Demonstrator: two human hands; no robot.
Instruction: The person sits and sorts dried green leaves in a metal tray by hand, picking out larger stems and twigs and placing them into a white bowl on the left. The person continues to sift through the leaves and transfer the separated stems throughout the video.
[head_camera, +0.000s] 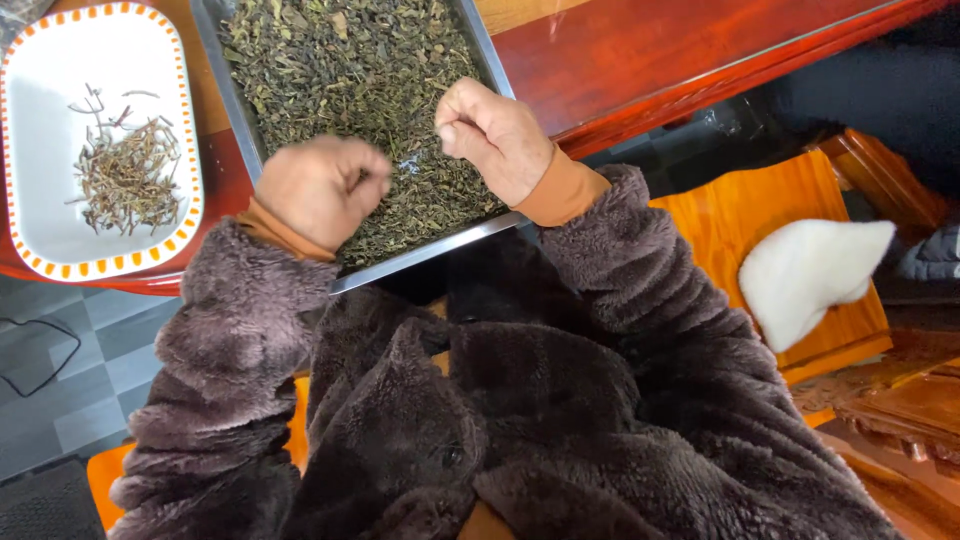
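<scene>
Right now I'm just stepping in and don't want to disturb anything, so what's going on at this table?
A person in a furry brown coat holds both hands over a metal tray of dried green leaves. The left hand and right hand are curled, fingers pinched together; whether they grip anything is hidden. A white dish with an orange rim, to the left, holds a small pile of stems.

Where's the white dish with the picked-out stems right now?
In the head view, the white dish sits at far left on the red table, beside the metal tray, nearest the left hand.
</scene>
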